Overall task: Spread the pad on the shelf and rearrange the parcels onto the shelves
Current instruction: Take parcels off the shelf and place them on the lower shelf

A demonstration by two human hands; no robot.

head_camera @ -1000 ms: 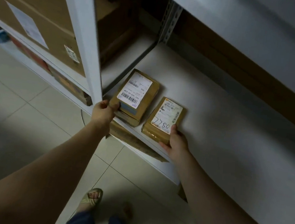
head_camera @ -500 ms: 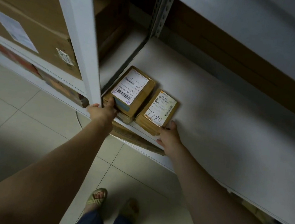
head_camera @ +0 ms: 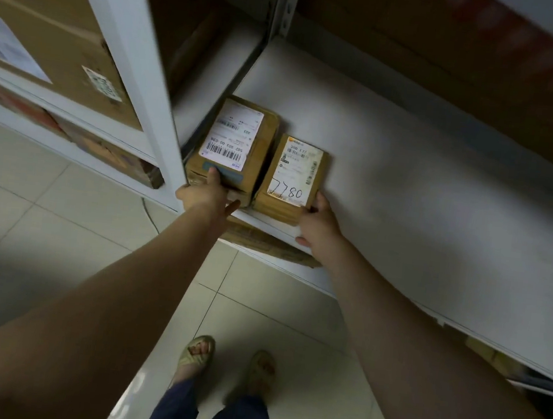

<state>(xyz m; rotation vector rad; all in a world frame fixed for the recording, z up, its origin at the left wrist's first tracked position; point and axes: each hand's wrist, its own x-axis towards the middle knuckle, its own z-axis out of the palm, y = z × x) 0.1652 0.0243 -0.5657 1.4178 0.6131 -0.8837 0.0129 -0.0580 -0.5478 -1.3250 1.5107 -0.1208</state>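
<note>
Two brown parcels lie side by side on the white pad [head_camera: 407, 196] that covers the shelf, close to its front left corner. The larger parcel [head_camera: 241, 143] carries a barcode label and sits against the shelf post. My left hand [head_camera: 205, 195] grips its front end, thumb on top. The smaller parcel [head_camera: 294, 177], marked "7780" by hand, touches its right side. My right hand [head_camera: 318, 224] holds the smaller parcel's front right corner, thumb along its side and one finger on the shelf edge.
A white shelf post [head_camera: 130, 55] stands just left of the parcels. Behind it a big cardboard box [head_camera: 47, 28] fills the neighbouring shelf. Flat cardboard [head_camera: 264, 242] sticks out below the shelf edge. Another shelf hangs above. My feet stand on the tiled floor [head_camera: 58, 236].
The two parcels have been brought together and squared up, closing the gap between them. Both hands stayed on their front ends.
</note>
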